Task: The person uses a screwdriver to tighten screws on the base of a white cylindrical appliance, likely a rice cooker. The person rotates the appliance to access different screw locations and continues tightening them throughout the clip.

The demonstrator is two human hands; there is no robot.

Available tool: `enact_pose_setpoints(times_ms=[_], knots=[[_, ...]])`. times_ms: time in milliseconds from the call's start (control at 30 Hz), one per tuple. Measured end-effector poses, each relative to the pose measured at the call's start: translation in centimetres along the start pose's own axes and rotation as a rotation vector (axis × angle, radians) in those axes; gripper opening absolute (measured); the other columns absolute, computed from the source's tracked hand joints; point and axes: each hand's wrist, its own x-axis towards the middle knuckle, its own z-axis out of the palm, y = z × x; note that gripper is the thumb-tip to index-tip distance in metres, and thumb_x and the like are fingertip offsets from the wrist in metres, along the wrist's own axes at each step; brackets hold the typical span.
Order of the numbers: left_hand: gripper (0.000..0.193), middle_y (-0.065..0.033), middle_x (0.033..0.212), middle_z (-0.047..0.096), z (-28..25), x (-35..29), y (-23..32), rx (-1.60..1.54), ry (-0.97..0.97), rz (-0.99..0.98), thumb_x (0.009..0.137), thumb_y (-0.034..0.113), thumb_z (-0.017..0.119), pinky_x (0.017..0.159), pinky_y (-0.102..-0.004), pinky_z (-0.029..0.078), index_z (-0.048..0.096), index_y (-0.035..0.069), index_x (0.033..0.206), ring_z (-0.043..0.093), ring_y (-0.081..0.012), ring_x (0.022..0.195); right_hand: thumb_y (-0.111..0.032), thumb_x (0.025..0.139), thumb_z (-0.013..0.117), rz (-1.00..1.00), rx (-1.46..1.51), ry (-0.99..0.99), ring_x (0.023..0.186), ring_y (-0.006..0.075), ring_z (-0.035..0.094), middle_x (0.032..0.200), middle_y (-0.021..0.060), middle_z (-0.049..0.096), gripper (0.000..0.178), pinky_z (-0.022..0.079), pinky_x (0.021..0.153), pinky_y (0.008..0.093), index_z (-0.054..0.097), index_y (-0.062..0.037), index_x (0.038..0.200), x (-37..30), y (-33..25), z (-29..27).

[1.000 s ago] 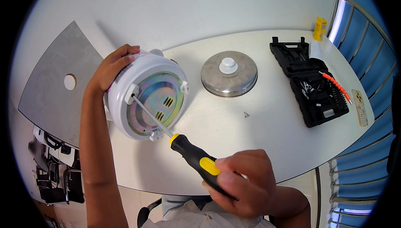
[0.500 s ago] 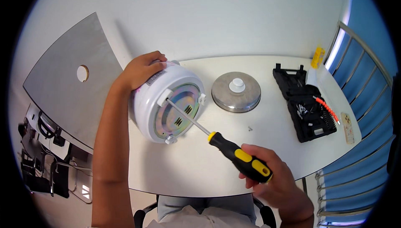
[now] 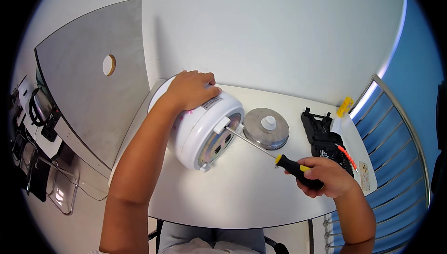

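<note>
A white rice cooker (image 3: 190, 137) with pink marks lies on its side on the table, its shiny metal base turned to the right and toward me. My left hand (image 3: 193, 91) grips the upper side of its body, fingers spread over the curve. In my right hand (image 3: 328, 177) is a screwdriver (image 3: 292, 166) with a black and yellow handle, fingers wrapped round it. The shaft's tip meets a white foot (image 3: 222, 125) at the base's upper edge; the tip itself is hidden there. Just behind the base sits a round steel lid (image 3: 260, 133) with a white knob.
An open black tool case (image 3: 321, 135) lies at the right, with an orange-red flexible shaft (image 3: 347, 156) beside it. Behind are a yellow object (image 3: 344, 107) and a metal railing (image 3: 407, 119). A grey panel (image 3: 88, 100) with a round hole stands at the left.
The whole view has shifted. The rice cooker has turned, its base now facing more to the right and nearer the lid. My right hand has closed further round the handle; the tip stays at the foot.
</note>
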Motion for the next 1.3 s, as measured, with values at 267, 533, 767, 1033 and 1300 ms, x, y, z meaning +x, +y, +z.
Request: enact_pose_setpoints(times_ms=[267, 533, 767, 1033, 1300], knots=[[0.044, -0.0155, 0.11, 0.066, 0.4, -0.4, -0.6, -0.013, 0.021, 0.022, 0.088, 0.044, 0.048, 0.104, -0.0452, 0.033, 0.064, 0.008, 0.107, 0.052, -0.0383, 0.117, -0.009, 0.091, 0.045, 0.005, -0.064, -0.047, 0.046, 0.0095, 0.046, 0.071, 0.0068, 0.058, 0.029, 0.03, 0.04, 0.0228, 0.059, 0.0023, 0.113, 1.2, -0.5, 0.1], [0.044, -0.016, 0.11, 0.066, 0.4, -0.3, -0.6, -0.003, -0.024, 0.01, 0.088, 0.044, 0.046, 0.106, -0.0453, 0.032, 0.064, 0.008, 0.107, 0.05, -0.0394, 0.123, -0.011, 0.086, 0.061, -0.308, -0.741, 0.242, 0.056, 0.0193, 0.058, 0.077, 0.0102, 0.063, 0.026, 0.046, 0.053, 0.0283, 0.061, 0.0005, 0.11, 0.8, 0.2, 1.9], [0.043, -0.0103, 0.108, 0.068, 0.8, 0.0, -0.5, 0.028, 0.02, -0.005, 0.087, 0.043, 0.047, 0.101, -0.0418, 0.036, 0.066, 0.008, 0.105, 0.057, -0.0287, 0.107, -0.017, 0.079, 0.071, -0.705, -1.38, 0.624, 0.063, 0.0279, 0.061, 0.08, 0.0107, 0.061, 0.039, 0.05, 0.053, 0.0377, 0.057, -0.0036, 0.113, 0.3, 3.4, 4.7], [0.043, -0.0104, 0.109, 0.068, 0.3, 0.7, -0.1, 0.003, -0.074, -0.03, 0.086, 0.042, 0.047, 0.107, -0.0453, 0.032, 0.065, 0.009, 0.107, 0.057, -0.028, 0.107, -0.017, 0.082, 0.069, -0.347, -0.736, 0.493, 0.063, 0.0129, 0.059, 0.076, 0.0087, 0.065, 0.027, 0.048, 0.06, 0.0285, 0.064, 0.0017, 0.1, 0.4, 1.1, 2.6], [0.044, -0.0111, 0.11, 0.067, 0.3, 0.3, -0.1, 0.006, -0.057, -0.042, 0.086, 0.041, 0.046, 0.108, -0.0459, 0.032, 0.065, 0.008, 0.108, 0.056, -0.0283, 0.109, -0.004, 0.086, 0.047, -0.019, -0.06, 0.059, 0.056, 0.016, 0.054, 0.071, 0.0094, 0.059, 0.015, 0.049, 0.056, 0.0274, 0.057, 0.0017, 0.095, 1.1, 0.1, 0.8]])
